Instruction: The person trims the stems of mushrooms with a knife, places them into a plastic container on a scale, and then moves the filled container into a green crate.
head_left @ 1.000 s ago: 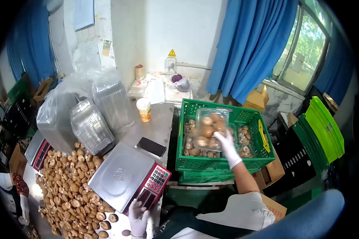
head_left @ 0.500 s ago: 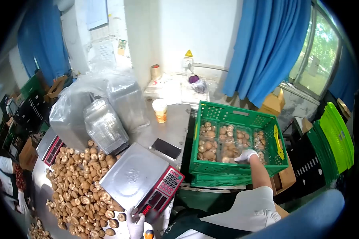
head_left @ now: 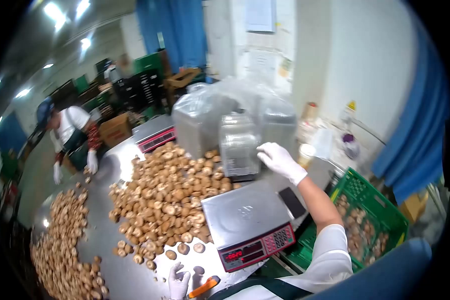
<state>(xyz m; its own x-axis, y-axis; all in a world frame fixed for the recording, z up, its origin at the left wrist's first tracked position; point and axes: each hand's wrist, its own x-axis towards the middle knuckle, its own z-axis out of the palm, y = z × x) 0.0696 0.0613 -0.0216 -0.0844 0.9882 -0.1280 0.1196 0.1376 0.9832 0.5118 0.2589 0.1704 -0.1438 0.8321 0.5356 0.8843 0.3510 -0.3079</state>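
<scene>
My right hand (head_left: 281,161), in a white glove, is stretched out beside a stack of clear plastic trays (head_left: 239,145), its fingers apart and empty. My left hand (head_left: 178,282), gloved too, is low in the view with fingers apart, next to an orange-handled tool (head_left: 205,287) on the metal table. Between the hands stands a scale (head_left: 247,212) with a bare steel plate and a lit red display. A large heap of brown mushrooms (head_left: 160,200) lies left of the scale. To the right, a green crate (head_left: 377,200) holds packed trays of mushrooms.
A phone (head_left: 291,202) lies beside the scale, a paper cup (head_left: 306,154) behind it. A second scale (head_left: 154,134) stands at the back. Another mushroom heap (head_left: 65,240) is at left, where a gloved co-worker (head_left: 75,130) stands. Plastic-wrapped tray stacks (head_left: 200,125) are behind the near heap.
The view has swung left. My right hand has left the trays in the green crate and moved over to the stack of clear trays. My left hand remains near the scale's front.
</scene>
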